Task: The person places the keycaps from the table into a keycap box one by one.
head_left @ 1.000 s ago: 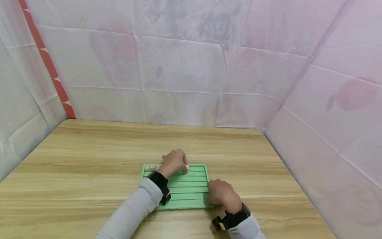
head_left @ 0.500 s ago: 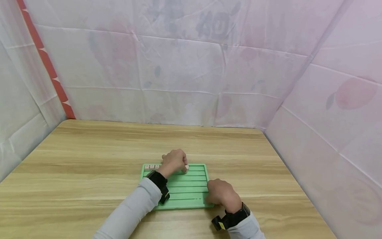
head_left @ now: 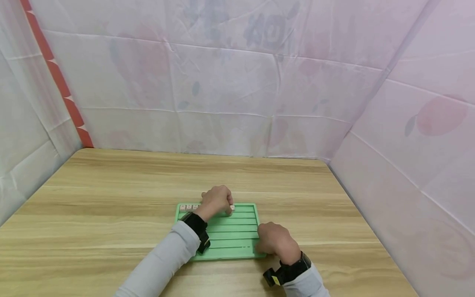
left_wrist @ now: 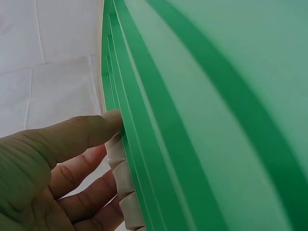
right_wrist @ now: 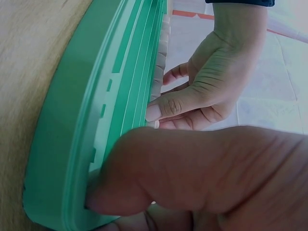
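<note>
A green ridged tray (head_left: 231, 236) lies flat on the table. Small whitish blocks with dark marks (head_left: 188, 207) stand in its far row, from the left corner towards the middle. My left hand (head_left: 216, 201) reaches over that row and pinches the block at its right end (head_left: 232, 207) between thumb and fingers. In the left wrist view, the thumb presses the near side of the row of blocks (left_wrist: 124, 177), fingers behind. My right hand (head_left: 277, 242) grips the tray's near right corner; the right wrist view shows its thumb (right_wrist: 130, 178) inside the rim. The fingers below are partly hidden.
The wooden table (head_left: 111, 198) spreads out around the tray. A pale printed sheet (head_left: 222, 82) hangs as a wall behind it, with more sheeting at left and right. Each wrist wears a black strap with a camera (head_left: 287, 273).
Hardly anything differs. Both hands keep their places on the blocks and the tray; the left forearm shifts very slightly to the left.
</note>
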Demonstrator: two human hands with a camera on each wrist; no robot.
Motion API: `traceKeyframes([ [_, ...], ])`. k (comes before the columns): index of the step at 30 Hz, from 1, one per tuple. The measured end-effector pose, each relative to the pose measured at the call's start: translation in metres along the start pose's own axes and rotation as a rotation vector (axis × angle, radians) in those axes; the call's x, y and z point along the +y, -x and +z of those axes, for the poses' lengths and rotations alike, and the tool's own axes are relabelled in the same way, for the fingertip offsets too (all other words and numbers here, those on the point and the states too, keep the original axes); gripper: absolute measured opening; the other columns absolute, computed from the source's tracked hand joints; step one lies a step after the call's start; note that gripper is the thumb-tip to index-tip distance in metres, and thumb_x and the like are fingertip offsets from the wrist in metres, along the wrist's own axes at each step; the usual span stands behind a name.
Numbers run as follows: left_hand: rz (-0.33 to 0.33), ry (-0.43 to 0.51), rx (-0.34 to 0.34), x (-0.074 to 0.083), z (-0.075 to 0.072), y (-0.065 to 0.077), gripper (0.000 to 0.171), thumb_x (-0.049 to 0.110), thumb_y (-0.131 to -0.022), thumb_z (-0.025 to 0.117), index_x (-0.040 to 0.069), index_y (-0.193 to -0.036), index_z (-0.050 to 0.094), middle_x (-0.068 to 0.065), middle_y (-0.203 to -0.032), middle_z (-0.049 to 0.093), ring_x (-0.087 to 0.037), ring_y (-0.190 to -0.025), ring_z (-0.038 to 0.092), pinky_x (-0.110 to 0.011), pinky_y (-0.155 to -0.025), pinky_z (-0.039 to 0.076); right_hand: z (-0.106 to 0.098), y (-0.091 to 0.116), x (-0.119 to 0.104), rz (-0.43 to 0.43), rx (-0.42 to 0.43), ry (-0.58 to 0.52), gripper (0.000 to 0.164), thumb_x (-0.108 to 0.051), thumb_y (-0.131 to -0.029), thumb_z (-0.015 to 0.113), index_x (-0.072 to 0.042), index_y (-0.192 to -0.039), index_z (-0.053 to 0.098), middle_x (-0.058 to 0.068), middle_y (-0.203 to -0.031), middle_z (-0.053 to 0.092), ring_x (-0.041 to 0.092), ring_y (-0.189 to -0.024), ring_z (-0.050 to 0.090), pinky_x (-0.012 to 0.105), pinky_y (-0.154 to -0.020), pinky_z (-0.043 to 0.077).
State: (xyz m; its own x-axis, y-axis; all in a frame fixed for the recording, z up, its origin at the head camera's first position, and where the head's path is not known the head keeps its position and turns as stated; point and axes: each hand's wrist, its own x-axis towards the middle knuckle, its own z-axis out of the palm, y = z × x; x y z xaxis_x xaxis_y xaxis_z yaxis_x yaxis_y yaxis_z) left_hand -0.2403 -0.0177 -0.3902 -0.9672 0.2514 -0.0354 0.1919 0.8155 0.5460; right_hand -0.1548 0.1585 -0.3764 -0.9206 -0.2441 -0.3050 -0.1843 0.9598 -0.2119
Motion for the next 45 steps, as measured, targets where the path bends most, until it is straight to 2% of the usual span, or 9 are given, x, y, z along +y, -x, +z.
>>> traceKeyframes([
  [11, 0.009, 0.003, -0.021, 0.001, -0.002, 0.002, 0.024, 0.009, -0.061, 0.086, 0.018, -0.063, 0.063, 0.009, -0.065, 0.057, -0.015, -0.060, 0.050, -0.044, -0.071, 0.035, 0.000, 0.001, -0.001, 0.001, 0.004, -0.014, 0.013, -0.001, -0.064, 0.063, -0.008, -0.063, 0.052, 0.001, -0.057, 0.042, 0.014, -0.049, 0.036, 0.026, -0.045, 0.027],
  [16, 0.042, 0.005, -0.032, -0.001, -0.002, 0.003, 0.022, 0.012, -0.062, 0.085, 0.017, -0.067, 0.065, 0.009, -0.069, 0.056, -0.014, -0.062, 0.050, -0.041, -0.067, 0.034, -0.001, 0.001, -0.002, 0.014, -0.022, -0.037, 0.011, -0.002, -0.064, 0.063, -0.007, -0.066, 0.053, 0.003, -0.057, 0.046, 0.014, -0.047, 0.040, 0.026, -0.044, 0.029],
  [22, 0.086, 0.019, -0.038, -0.003, -0.003, 0.006, 0.018, 0.014, -0.066, 0.084, 0.017, -0.069, 0.066, 0.010, -0.071, 0.056, -0.014, -0.062, 0.049, -0.040, -0.066, 0.034, -0.001, 0.000, -0.002, 0.017, -0.017, -0.042, 0.011, -0.002, -0.063, 0.063, -0.007, -0.066, 0.053, 0.003, -0.058, 0.048, 0.015, -0.047, 0.041, 0.026, -0.043, 0.029],
  [26, 0.124, 0.031, -0.076, -0.005, -0.005, 0.008, 0.014, 0.015, -0.070, 0.081, 0.017, -0.071, 0.067, 0.008, -0.071, 0.057, -0.015, -0.064, 0.050, -0.040, -0.067, 0.035, 0.000, -0.001, 0.000, 0.008, -0.020, -0.051, 0.011, -0.002, -0.063, 0.063, -0.007, -0.065, 0.054, 0.004, -0.057, 0.050, 0.014, -0.044, 0.043, 0.025, -0.041, 0.030],
  [29, 0.145, 0.043, -0.108, -0.006, -0.008, 0.009, 0.012, 0.017, -0.072, 0.079, 0.016, -0.080, 0.070, 0.004, -0.080, 0.062, -0.018, -0.074, 0.056, -0.041, -0.071, 0.040, 0.000, -0.001, 0.001, 0.008, -0.034, -0.074, 0.011, -0.002, -0.065, 0.064, -0.007, -0.065, 0.054, 0.004, -0.056, 0.050, 0.013, -0.041, 0.043, 0.024, -0.039, 0.031],
  [33, 0.161, 0.059, -0.121, -0.011, -0.011, 0.011, 0.026, 0.019, -0.075, 0.078, 0.011, -0.099, 0.070, -0.002, -0.100, 0.064, -0.023, -0.092, 0.059, -0.045, -0.080, 0.043, 0.000, -0.001, 0.001, 0.010, -0.048, -0.099, 0.011, -0.004, -0.071, 0.064, -0.006, -0.066, 0.054, 0.005, -0.056, 0.051, 0.013, -0.038, 0.043, 0.024, -0.037, 0.031],
  [35, 0.166, 0.061, -0.121, -0.013, -0.012, 0.012, 0.031, 0.020, -0.077, 0.076, 0.009, -0.105, 0.068, -0.005, -0.105, 0.064, -0.025, -0.097, 0.058, -0.047, -0.082, 0.043, 0.000, -0.001, 0.001, 0.010, -0.048, -0.101, 0.012, -0.005, -0.072, 0.065, -0.007, -0.066, 0.055, 0.004, -0.055, 0.051, 0.012, -0.038, 0.042, 0.023, -0.037, 0.031],
  [45, 0.175, 0.038, -0.079, -0.018, -0.019, 0.017, 0.036, 0.025, -0.083, 0.071, 0.005, -0.112, 0.064, -0.011, -0.109, 0.062, -0.029, -0.101, 0.057, -0.047, -0.082, 0.044, -0.001, 0.002, 0.000, 0.011, -0.028, -0.097, 0.013, -0.005, -0.073, 0.064, -0.006, -0.066, 0.054, 0.005, -0.057, 0.052, 0.014, -0.037, 0.045, 0.023, -0.036, 0.031],
])
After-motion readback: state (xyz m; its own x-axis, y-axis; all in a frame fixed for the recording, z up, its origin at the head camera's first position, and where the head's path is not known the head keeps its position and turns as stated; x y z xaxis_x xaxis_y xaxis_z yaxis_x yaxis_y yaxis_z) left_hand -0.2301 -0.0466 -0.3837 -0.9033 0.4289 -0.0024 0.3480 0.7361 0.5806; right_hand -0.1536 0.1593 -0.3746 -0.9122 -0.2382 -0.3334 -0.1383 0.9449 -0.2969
